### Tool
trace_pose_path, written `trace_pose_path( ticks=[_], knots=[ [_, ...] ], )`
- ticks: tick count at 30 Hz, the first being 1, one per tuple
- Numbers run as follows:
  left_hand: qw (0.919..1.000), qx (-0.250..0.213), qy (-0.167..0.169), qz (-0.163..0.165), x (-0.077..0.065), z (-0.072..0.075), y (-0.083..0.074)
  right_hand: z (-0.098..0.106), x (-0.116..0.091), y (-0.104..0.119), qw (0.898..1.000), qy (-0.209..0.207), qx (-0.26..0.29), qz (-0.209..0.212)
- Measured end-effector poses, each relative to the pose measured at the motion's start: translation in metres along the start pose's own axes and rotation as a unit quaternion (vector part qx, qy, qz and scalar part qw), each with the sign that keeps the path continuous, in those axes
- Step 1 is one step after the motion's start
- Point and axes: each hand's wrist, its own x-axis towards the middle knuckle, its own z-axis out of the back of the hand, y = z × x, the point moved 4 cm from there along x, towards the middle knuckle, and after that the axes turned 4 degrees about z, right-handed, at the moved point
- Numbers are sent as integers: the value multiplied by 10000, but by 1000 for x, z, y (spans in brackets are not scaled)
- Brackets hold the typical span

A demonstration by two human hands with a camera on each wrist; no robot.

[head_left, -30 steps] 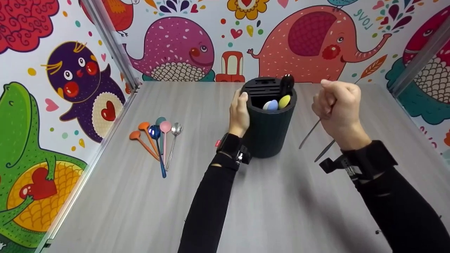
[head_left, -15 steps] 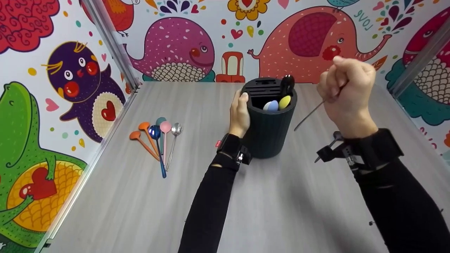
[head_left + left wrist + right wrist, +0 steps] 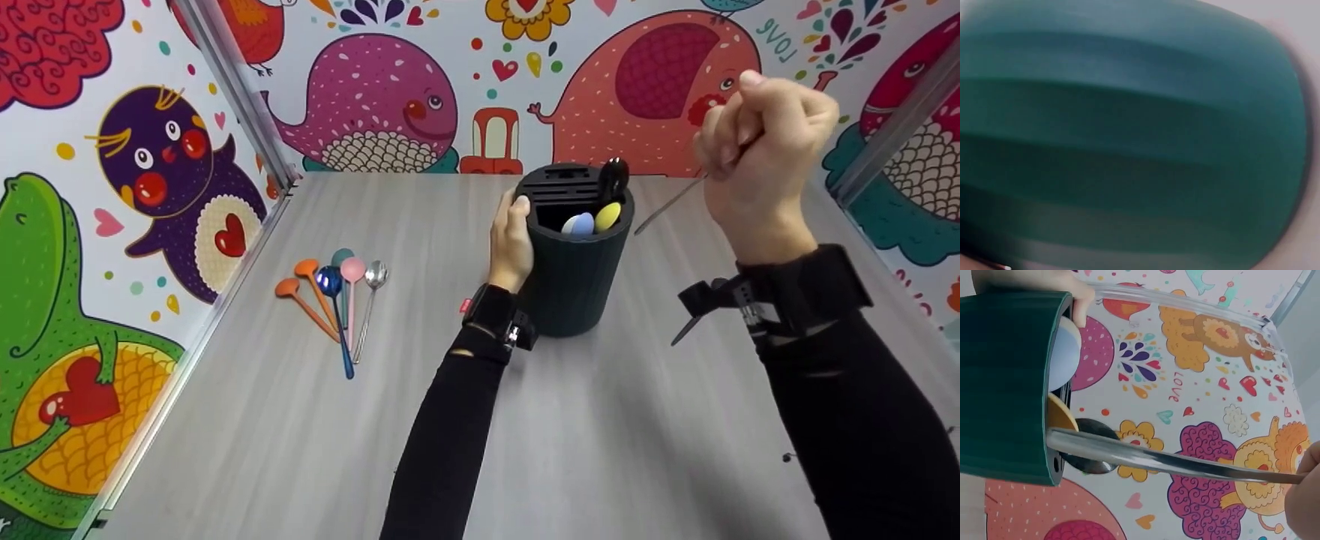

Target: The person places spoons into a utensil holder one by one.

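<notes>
My left hand (image 3: 511,244) grips the left side of a dark green utensil holder (image 3: 574,289), thumb near its rim; the holder's ribbed wall (image 3: 1129,135) fills the left wrist view. In its wide opening stand a pale blue utensil head (image 3: 579,223), a yellow one (image 3: 607,217) and a shiny black spoon (image 3: 1090,445). My right hand (image 3: 769,142), raised to the holder's right, grips a thin metal utensil (image 3: 667,206). The utensil's bare handle end points down-left, close to the rim and overlapping it in the right wrist view (image 3: 1185,464). The utensil's other end is hidden inside the fist.
Several spoons lie fanned out on the left of the table, among them an orange one (image 3: 288,288), a blue one (image 3: 328,282), a pink one (image 3: 352,270) and a silver one (image 3: 376,274). Another dark utensil (image 3: 684,330) lies partly hidden beneath the right wrist camera. Printed walls surround the table.
My right hand has risen and shifted away to the right, bringing the metal utensil's free end up from low over the table to the holder's rim level. The left hand and holder stay put.
</notes>
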Motion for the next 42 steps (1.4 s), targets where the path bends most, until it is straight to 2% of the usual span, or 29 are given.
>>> trace_pose_path(
  ticks=[9,15,19,25,30,42],
  knots=[
    [9999,6,-55,-95,0,0,1,-5,4,-9,9993,-258,160,235],
    [9999,-1,-87,-113,1,1,0,-14,2,-15,9991,-98,80,393],
    [9999,0,-105,-93,1,2,1,-14,-3,-23,9991,-13,-163,403],
    [9999,10,-110,-100,1,1,2,-6,-14,-39,9991,38,-423,71],
    [9999,28,-78,-128,1,1,0,3,-26,-52,9978,250,-568,-223],
    [9998,92,-111,-136,0,1,0,21,-49,-76,9880,396,-1116,-991]
  ],
)
